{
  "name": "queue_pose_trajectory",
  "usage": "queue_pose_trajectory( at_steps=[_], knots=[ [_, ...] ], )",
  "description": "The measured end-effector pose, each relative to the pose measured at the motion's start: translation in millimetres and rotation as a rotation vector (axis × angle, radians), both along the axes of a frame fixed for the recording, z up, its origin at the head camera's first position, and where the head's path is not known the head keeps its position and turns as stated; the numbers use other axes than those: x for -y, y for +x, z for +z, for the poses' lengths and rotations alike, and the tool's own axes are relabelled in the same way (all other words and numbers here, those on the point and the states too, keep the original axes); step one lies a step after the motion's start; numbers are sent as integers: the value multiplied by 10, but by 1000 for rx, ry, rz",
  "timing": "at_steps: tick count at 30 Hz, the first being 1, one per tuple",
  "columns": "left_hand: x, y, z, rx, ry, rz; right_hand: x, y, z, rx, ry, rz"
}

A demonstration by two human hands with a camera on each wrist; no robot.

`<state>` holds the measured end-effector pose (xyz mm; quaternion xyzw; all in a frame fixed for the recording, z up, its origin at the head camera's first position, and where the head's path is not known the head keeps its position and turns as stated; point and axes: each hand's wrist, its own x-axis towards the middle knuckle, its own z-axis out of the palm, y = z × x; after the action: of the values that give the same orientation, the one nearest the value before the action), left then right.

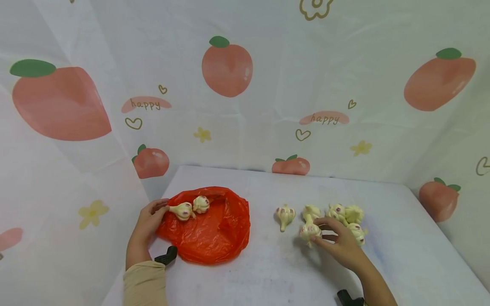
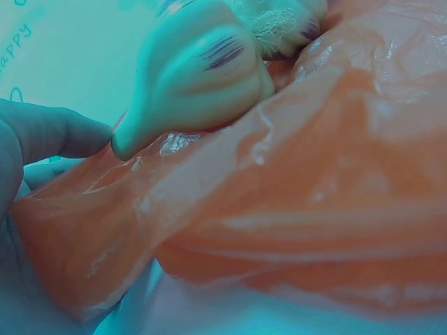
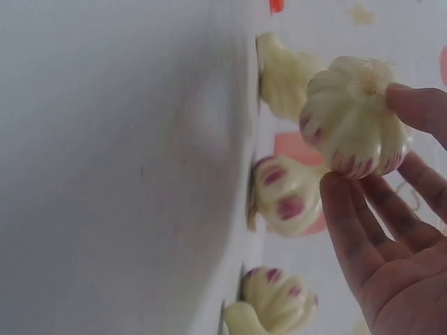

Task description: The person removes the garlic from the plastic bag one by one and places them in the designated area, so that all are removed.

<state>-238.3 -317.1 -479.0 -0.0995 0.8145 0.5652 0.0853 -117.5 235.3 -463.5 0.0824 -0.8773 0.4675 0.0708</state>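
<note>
My right hand (image 1: 338, 242) holds a white garlic bulb (image 3: 356, 115) with purple streaks between thumb and fingertips, raised off the table. Just behind it are another garlic bulb (image 1: 311, 210) and, to the right, a cluster of several more bulbs (image 1: 354, 213). To the left, a single bulb (image 1: 285, 213) lies with its stem towards me. At the left side, my left hand (image 1: 150, 219) grips the edge of a red plastic bag (image 1: 214, 242), a fingertip at the stem of a garlic bulb (image 2: 202, 77). A second bulb (image 1: 201, 204) lies beside that one on the bag.
A white table (image 1: 264, 272) carries everything. A white curtain (image 1: 268, 85) printed with peaches, hearts and "happy" hangs behind it and at both sides. Black wrist-worn devices (image 1: 166, 256) sit near both wrists.
</note>
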Motion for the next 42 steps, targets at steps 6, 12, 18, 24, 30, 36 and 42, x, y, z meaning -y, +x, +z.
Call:
queue_pose_trajectory(
  at_steps=[6,12,18,24,30,36,42],
  knots=[
    [3,-1,16,-1,5,1,-80,9,8,28,63,-63],
    [12,-3,-3,-1,11,0,-131,17,20,29,96,-101],
    [6,-13,-11,-4,27,14,-166,5,-12,40,122,-118],
    [7,-8,-10,-2,20,11,-174,6,-31,41,131,-115],
    [14,-8,-29,-3,5,1,-196,5,-56,49,156,-124],
    [14,-3,-40,5,4,9,-208,-11,-61,52,168,-131],
    [11,-5,-37,1,13,12,-211,-35,-58,72,176,-137]
  ],
)
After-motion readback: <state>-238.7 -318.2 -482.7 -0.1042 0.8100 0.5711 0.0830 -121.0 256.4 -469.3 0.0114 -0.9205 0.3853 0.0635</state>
